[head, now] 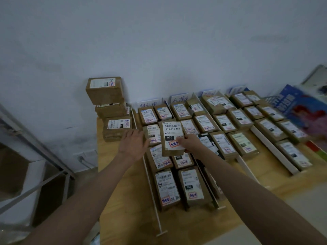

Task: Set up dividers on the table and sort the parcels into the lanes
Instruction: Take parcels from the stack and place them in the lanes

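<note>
The right hand grips a labelled parcel (marked 070) above the lanes; the left hand hovers open.

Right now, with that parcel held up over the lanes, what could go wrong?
The right hand grips the 070 parcel only at its lower right corner, so it may tip or slip onto the parcels below. The stack of boxes at the table's back left corner looks uneven; the open left hand nearby might nudge it.
</note>
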Motion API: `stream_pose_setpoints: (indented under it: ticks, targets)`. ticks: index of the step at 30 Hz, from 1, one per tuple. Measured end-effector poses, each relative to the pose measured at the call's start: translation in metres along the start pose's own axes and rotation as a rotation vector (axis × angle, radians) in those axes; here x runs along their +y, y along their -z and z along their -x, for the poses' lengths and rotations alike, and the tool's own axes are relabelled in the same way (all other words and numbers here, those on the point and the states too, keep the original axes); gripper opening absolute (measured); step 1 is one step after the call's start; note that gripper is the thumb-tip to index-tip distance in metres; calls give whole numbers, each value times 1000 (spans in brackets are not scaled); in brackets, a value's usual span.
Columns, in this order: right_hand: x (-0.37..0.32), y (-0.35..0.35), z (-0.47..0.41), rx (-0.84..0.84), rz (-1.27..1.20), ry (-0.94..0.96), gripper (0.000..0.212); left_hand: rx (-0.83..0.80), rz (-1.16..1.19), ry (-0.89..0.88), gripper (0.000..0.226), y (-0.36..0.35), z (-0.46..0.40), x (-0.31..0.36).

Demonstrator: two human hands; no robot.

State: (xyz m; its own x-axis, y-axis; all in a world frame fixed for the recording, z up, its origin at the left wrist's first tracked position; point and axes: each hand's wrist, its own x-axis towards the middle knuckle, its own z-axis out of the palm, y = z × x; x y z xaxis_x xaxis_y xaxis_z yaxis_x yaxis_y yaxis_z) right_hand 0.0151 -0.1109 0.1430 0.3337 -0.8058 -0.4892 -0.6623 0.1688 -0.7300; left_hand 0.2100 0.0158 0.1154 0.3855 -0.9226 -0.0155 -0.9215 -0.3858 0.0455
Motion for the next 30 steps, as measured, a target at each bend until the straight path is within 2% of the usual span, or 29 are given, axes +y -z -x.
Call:
stream_pose_setpoints:
  ticks: [12,21,30]
  targets:
    - [106,118,9,9,-65,13,33,-95,27,21,62,-26,25,159]
    - [202,223,1,-3,-3,44,33,-137,51,100,59,-54,46,291]
    - [269,260,-20,-70,42,-6,34,-206,11,103,62,-87,48,355]
